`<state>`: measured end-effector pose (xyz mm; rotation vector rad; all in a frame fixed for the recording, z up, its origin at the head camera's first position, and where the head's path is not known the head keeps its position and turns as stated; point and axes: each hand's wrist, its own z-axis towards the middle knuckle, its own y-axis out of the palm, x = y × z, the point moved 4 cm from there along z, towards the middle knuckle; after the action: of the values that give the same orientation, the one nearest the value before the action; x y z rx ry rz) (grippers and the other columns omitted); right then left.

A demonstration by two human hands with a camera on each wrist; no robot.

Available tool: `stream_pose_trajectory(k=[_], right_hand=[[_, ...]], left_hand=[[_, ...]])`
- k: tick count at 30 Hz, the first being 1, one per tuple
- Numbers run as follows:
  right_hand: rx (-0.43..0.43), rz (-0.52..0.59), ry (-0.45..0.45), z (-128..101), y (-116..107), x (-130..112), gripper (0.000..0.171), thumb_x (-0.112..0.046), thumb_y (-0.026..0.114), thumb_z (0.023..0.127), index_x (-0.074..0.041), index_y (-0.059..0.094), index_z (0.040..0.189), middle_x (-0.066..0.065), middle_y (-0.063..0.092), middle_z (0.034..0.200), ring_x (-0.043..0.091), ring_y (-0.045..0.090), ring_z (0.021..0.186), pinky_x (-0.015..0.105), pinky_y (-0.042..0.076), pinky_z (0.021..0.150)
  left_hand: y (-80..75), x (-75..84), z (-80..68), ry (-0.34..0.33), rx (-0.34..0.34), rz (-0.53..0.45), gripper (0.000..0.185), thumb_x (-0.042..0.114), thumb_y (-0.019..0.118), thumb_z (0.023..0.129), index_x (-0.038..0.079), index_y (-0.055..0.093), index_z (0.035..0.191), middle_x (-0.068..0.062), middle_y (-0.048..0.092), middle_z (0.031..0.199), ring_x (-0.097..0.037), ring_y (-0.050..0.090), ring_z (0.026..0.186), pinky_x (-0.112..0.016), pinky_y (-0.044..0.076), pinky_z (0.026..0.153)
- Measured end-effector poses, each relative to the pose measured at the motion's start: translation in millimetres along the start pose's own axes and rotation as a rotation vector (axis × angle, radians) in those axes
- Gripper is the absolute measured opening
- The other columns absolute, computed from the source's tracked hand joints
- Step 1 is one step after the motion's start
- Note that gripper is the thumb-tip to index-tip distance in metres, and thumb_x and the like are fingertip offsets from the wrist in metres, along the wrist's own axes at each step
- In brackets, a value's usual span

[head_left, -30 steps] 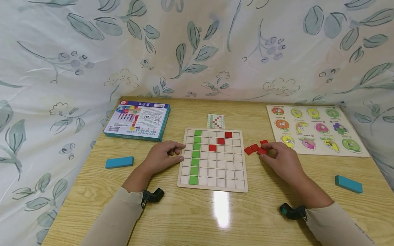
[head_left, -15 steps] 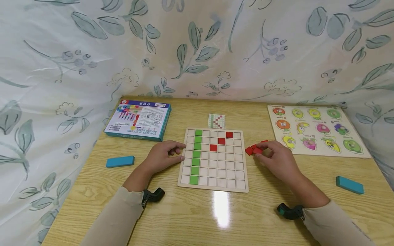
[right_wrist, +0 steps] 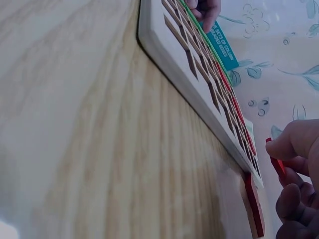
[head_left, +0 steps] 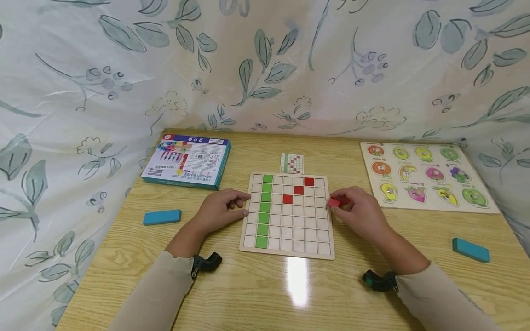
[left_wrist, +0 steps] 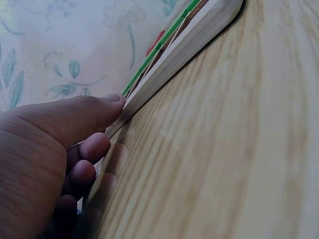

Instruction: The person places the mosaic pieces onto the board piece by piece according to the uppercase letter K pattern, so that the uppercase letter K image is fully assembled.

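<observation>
A square wooden grid board (head_left: 286, 254) lies on the table. Green tiles (head_left: 262, 207) fill one column near its left side, and three red tiles (head_left: 298, 190) run diagonally toward the upper right. My left hand (head_left: 217, 211) rests its index finger and thumb against the board's left edge, the other fingers loosely bent. Beside the right edge, my right hand (head_left: 362, 211) pinches a red square tile (right_wrist: 277, 165) between thumb and fingers, held above the table. More red tiles (right_wrist: 254, 205) lie beneath that hand, partly hidden in the head view.
A small printed pattern card (head_left: 292, 163) lies behind the board. At the back left is a flat boxed game (head_left: 186, 163); a fruit puzzle board (head_left: 428, 174) lies at right. Blue blocks lie on the left (head_left: 162, 217) and right (head_left: 470, 249). A patterned cloth hangs behind.
My right hand has moved left from the loose red tiles to the board's right edge, bringing one red tile. The left hand has stayed at the board's left edge.
</observation>
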<state>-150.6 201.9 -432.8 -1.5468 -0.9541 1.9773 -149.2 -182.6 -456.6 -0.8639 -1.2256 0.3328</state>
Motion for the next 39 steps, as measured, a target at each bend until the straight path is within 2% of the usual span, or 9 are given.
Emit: stream_pose_trajectory(k=[7,14,21,33,39], right_hand=[[-0.019,-0.018,-0.051,7,10,-11,0.027,-0.011,0.084,0.09,-0.009,0.077,0.116,0.009,0.07,0.112,0.021,0.058,0.084,0.034,0.049,0.071],[-0.046,-0.002,-0.081,14,21,-27,0.025,-0.011,0.084,0.09,-0.01,0.078,0.115,0.005,0.07,0.109,0.019,0.058,0.079,0.033,0.048,0.068],[-0.094,0.01,-0.082,21,35,-41,0.025,-0.014,0.084,0.091,-0.012,0.079,0.116,0.005,0.071,0.114,0.018,0.057,0.077,0.034,0.049,0.07],[-0.163,0.031,-0.128,33,61,-68,0.026,-0.015,0.083,0.09,-0.015,0.079,0.115,-0.001,0.07,0.109,0.017,0.055,0.076,0.036,0.049,0.07],[-0.197,0.03,-0.161,39,75,-79,0.022,-0.017,0.083,0.091,-0.015,0.079,0.112,-0.001,0.071,0.108,0.019,0.062,0.092,0.039,0.052,0.082]], left_hand=[[-0.8,1.3,-0.7,-0.022,-0.002,0.004,0.038,0.027,0.084,0.095,0.017,0.077,0.131,0.011,0.066,0.097,-0.013,0.055,0.084,-0.035,0.046,0.08],[0.5,-0.7,-0.5,-0.025,-0.003,-0.001,0.037,0.027,0.084,0.096,0.017,0.077,0.131,0.011,0.066,0.097,-0.015,0.056,0.085,-0.036,0.047,0.08],[1.4,-2.3,0.4,-0.026,-0.002,-0.011,0.037,0.026,0.084,0.096,0.018,0.077,0.131,0.011,0.066,0.098,-0.015,0.056,0.085,-0.036,0.047,0.08],[1.2,-0.5,0.1,-0.03,-0.005,-0.015,0.037,0.026,0.084,0.095,0.017,0.077,0.131,0.01,0.066,0.097,-0.016,0.056,0.084,-0.036,0.046,0.08],[0.4,0.1,-0.3,-0.036,-0.009,-0.012,0.038,0.027,0.084,0.096,0.018,0.077,0.131,0.011,0.066,0.097,-0.016,0.055,0.084,-0.036,0.046,0.079]])
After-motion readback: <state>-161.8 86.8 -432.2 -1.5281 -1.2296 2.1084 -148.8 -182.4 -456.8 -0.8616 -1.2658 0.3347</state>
